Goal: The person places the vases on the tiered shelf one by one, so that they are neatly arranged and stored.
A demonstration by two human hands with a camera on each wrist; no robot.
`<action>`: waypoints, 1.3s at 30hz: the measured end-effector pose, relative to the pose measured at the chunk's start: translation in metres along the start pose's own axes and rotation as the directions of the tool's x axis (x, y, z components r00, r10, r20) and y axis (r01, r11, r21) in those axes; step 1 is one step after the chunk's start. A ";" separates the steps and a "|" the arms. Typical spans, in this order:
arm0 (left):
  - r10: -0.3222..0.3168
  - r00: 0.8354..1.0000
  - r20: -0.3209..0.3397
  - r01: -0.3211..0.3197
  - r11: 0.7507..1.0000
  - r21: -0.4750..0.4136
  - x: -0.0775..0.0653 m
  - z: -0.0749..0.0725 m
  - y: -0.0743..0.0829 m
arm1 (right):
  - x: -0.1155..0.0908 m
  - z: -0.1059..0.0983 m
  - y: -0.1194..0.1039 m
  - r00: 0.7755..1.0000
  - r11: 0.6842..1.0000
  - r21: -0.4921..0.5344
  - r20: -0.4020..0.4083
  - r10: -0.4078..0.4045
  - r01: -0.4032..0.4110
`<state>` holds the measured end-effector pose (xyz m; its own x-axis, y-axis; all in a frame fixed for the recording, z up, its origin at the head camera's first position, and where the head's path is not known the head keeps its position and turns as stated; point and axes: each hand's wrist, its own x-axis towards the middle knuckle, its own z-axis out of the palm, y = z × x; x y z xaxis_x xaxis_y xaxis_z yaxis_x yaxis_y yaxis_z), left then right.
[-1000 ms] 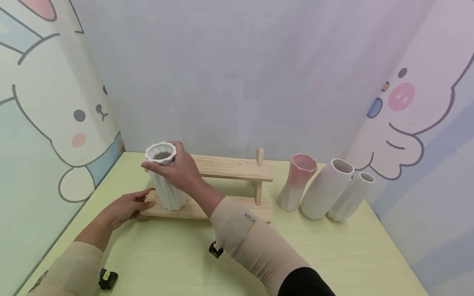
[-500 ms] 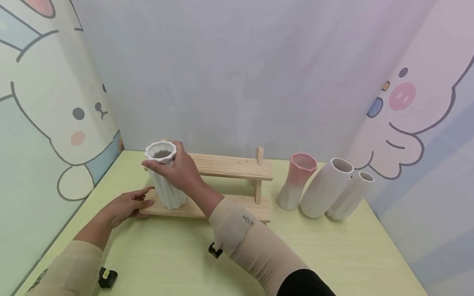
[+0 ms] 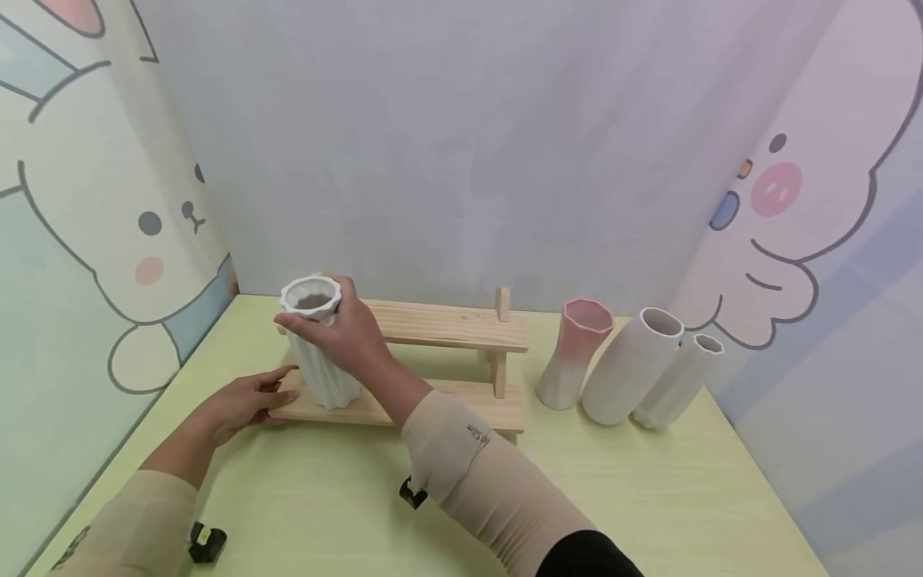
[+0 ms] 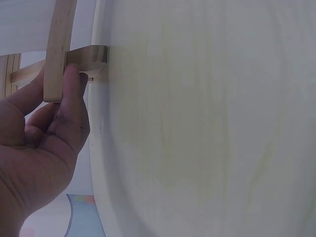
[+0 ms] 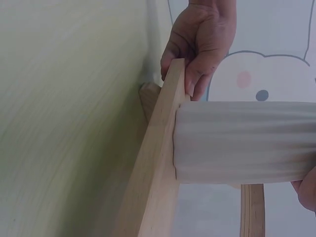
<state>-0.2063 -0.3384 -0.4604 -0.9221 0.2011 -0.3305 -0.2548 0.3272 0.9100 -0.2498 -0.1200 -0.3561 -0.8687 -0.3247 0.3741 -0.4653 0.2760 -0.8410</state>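
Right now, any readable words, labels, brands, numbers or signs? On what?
None fully readable.
Right sleeve: dark lettering, too small and blurred.
Left sleeve: dark marks, too blurred to tell if text.
Held vase, wooden shelf: no text visible.

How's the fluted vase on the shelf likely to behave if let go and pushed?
The fluted vase would probably tip if pushed near its rim, being tall and narrow. It looks rigid, ceramic-like, so may chip. Its ridges might give the right hand some grip.
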 end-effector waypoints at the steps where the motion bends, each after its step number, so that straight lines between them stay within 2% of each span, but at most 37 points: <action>1: 0.000 1.000 0.001 0.000 1.000 0.000 0.000 0.000 0.000 | 0.000 0.000 0.000 1.000 1.000 0.001 0.002 0.002 -0.002; 15: -0.007 1.000 -0.009 0.008 1.000 0.029 -0.001 0.001 -0.001 | -0.001 -0.005 -0.003 0.998 1.000 0.002 0.069 0.015 -0.015; 21: 0.000 1.000 -0.002 0.000 1.000 0.027 0.000 0.000 -0.002 | 0.000 -0.012 -0.002 0.995 1.000 -0.004 0.096 -0.011 0.011; 30: -0.022 1.000 -0.018 0.022 0.999 0.038 0.000 -0.001 -0.001 | -0.006 -0.043 0.002 0.984 0.997 0.047 0.166 -0.064 0.057; 39: -0.027 1.000 -0.007 0.027 0.999 0.022 0.000 0.000 -0.001 | -0.021 -0.073 0.014 0.982 0.996 0.055 0.177 -0.073 0.064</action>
<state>-0.2065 -0.3391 -0.4612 -0.9169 0.1856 -0.3534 -0.2734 0.3532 0.8947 -0.2505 -0.0434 -0.3469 -0.7888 -0.4985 0.3595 -0.5099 0.2042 -0.8357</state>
